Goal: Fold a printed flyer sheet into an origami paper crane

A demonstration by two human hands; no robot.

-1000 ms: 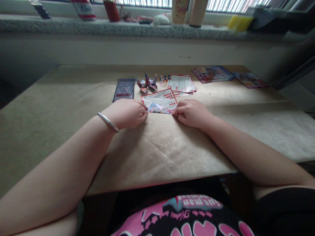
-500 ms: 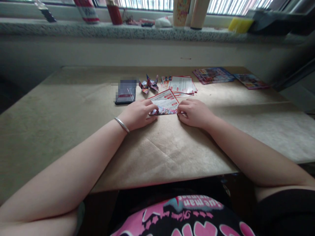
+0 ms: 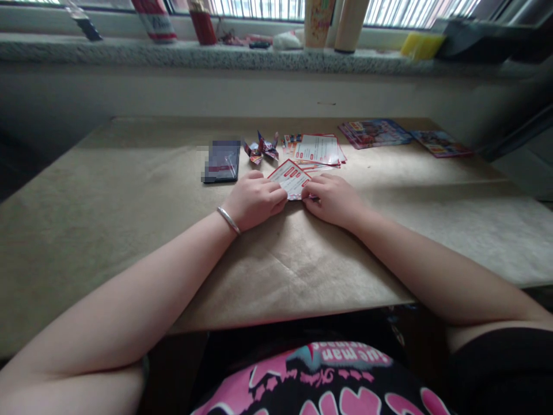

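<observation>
A printed paper card [image 3: 290, 177], white with red borders and red labels, lies on the table turned corner-up, its near edge folded. My left hand [image 3: 258, 200], with a silver bangle at the wrist, curls its fingers over the card's left side and hides that part. At the right edge, my right hand [image 3: 330, 197] pinches the card between thumb and fingers. Just beyond the card are folded paper shapes [image 3: 261, 148] in dark, colourful print and a loose pile of similar cards [image 3: 318, 148].
A dark phone-like device [image 3: 223, 161], partly pixelated, lies left of the folded shapes. Picture cards [image 3: 375, 132] and another small stack [image 3: 440, 143] rest at the back right. Cans, bottles and a yellow item [image 3: 422, 44] stand on the granite sill [image 3: 242, 60].
My left hand has moved right and closed over the card's left side, covering more of it. My right hand has shifted slightly left. The card has turned a little.
</observation>
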